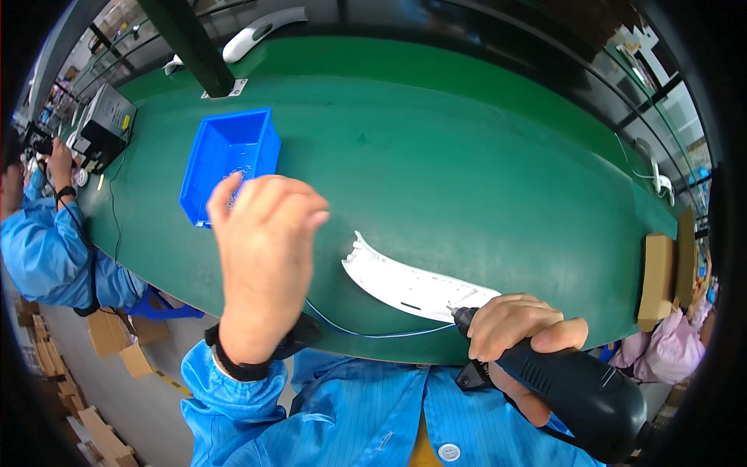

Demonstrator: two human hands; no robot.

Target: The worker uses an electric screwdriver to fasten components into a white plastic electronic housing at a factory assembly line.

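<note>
My right hand (pixel 517 327) is wrapped round a black electric screwdriver (pixel 576 381). The tool points left, its tip at the right end of a long, curved white plastic shell (pixel 412 284). Whether tip and shell touch, I cannot tell. The shell lies on the green tabletop with its ribbed inner side up. In front of the near wall of a blue bin (pixel 268 148) is my left hand (pixel 268 226), its fingers curled and the thumb near the index finger. Anything pinched there is hidden. Small metal pieces, seemingly screws, lie in the bin, partly covered by that hand.
A blue-white cable (pixel 366 335) runs along the table's near edge. A dark post (pixel 191 50) stands behind the bin. White curved parts (pixel 261 33) lie at the back. At left are a boxy device (pixel 107 124) and a co-worker's blue sleeve (pixel 47 249); at right, a cardboard box (pixel 657 280).
</note>
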